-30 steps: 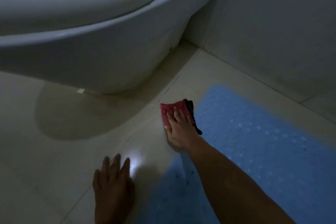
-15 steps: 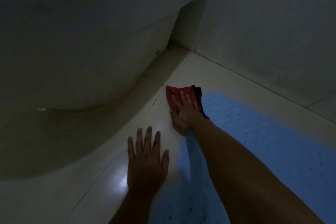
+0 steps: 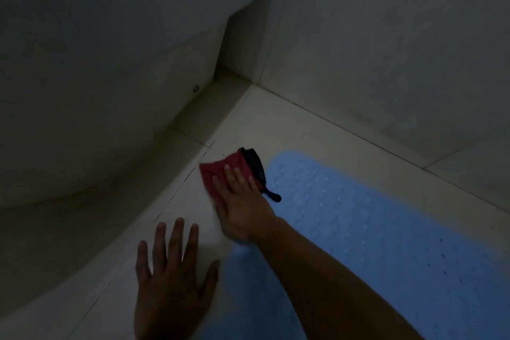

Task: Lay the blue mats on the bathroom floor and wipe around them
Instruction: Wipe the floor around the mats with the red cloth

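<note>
A blue dotted mat [image 3: 372, 234] lies flat on the pale tiled floor [image 3: 276, 119], running from the centre to the lower right. At its far left corner lies a red cloth with a dark edge [image 3: 220, 168]. My right hand [image 3: 240, 201] presses flat on that cloth with straight fingers, partly on the floor beside the mat's edge. My left hand [image 3: 171, 279] rests flat on the floor tiles with fingers spread, just left of the mat.
The white toilet base [image 3: 96, 91] fills the upper left and overhangs the floor. A tiled wall [image 3: 386, 50] rises on the right and meets the floor in a corner behind the toilet. The scene is dim.
The view has dipped lower and closer to the floor, so the toilet seat has left the frame. My right hand slid the red cloth along the mat's left edge. My left hand shifted forward.
</note>
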### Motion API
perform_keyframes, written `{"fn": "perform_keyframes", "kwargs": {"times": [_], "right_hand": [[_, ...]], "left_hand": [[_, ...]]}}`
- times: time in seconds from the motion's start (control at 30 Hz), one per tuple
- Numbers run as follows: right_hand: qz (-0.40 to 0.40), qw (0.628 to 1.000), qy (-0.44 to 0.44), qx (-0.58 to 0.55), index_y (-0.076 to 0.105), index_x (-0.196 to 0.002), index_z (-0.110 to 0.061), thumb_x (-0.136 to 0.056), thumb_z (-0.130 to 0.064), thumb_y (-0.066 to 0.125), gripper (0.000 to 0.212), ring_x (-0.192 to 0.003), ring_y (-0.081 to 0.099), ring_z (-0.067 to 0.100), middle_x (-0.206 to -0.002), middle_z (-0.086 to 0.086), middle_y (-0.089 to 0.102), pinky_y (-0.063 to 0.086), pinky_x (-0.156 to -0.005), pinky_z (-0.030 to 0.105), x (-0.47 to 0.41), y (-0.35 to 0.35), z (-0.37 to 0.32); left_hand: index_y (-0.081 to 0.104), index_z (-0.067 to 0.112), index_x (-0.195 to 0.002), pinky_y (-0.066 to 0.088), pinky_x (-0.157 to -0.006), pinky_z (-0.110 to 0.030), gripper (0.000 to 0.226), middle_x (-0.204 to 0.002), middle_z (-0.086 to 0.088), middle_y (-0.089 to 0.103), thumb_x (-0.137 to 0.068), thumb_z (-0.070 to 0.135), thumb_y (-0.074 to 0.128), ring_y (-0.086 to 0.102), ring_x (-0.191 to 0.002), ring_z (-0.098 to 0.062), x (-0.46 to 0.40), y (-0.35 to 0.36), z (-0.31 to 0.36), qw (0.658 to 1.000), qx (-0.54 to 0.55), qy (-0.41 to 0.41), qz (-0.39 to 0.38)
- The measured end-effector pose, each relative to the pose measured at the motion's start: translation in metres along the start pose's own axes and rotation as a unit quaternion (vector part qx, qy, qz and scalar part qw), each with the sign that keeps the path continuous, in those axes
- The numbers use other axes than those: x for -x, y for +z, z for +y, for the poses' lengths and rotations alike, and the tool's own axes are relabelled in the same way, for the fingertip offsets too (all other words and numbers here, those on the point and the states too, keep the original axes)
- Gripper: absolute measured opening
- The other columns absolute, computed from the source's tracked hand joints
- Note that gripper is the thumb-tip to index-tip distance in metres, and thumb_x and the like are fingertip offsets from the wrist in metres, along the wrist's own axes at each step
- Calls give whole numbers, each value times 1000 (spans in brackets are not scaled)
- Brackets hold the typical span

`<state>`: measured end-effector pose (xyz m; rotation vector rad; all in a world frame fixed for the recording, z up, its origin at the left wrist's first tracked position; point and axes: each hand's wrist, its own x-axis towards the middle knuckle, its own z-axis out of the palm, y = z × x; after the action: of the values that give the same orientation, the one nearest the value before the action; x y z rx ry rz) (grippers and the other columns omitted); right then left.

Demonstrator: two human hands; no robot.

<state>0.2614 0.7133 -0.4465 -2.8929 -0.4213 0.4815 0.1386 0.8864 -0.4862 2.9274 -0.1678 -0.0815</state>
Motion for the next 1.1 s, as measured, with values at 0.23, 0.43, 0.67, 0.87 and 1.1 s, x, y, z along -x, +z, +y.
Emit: {"fn": "perform_keyframes", "kwargs": {"times": [0.23, 0.43, 0.67, 0.87, 1.1], "right_hand": [[-3, 988, 152, 11, 11, -162, -22, -106, -39, 27, 60, -156, 3, 32, -170, 11, 2, 5, -125, 54, -91, -54, 83], [-15, 968, 249, -29, 43, -151, -17, -99, -46, 27, 61, -141, 39, 39, -156, 18, 40, 29, -120, 49, -71, -77, 171], [59, 997, 57, -8, 40, -154, -15, -101, -41, 23, 61, -153, 20, 37, -163, 17, 28, 11, -125, 54, -9, -15, 65], [-2, 975, -189, 117, 45, -149, -13, -106, -45, 27, 57, -148, 33, 36, -159, 15, 38, 24, -121, 60, 93, 36, 15], [58, 990, -23, 128, 45, -150, -24, -103, -41, 30, 52, -150, 31, 24, -159, 5, 42, 7, -120, 66, 31, -10, 66]], "left_hand": [[44, 24, -153, 21, -119, -64, 86, -164, -8, 36, -91, 78, 21, 24, -153, -35, -8, 7, 0, 999, -24, -7, 21], [37, 23, -158, 16, -121, -65, 83, -169, -7, 23, -93, 74, 30, 10, -158, -34, -6, 1, 2, 1000, -8, -3, -13], [30, 25, -160, 12, -123, -63, 82, -171, -6, 15, -95, 75, 25, 1, -159, -31, -4, -3, 1, 999, -15, -14, -46], [31, 23, -160, 14, -123, -63, 83, -170, -8, 21, -95, 74, 22, 6, -158, -33, -3, -5, 2, 999, -13, -3, -39], [28, 23, -161, 8, -125, -62, 81, -171, -7, 14, -96, 72, 25, -2, -159, -31, -2, -5, 1, 999, -19, 1, -34]]}}
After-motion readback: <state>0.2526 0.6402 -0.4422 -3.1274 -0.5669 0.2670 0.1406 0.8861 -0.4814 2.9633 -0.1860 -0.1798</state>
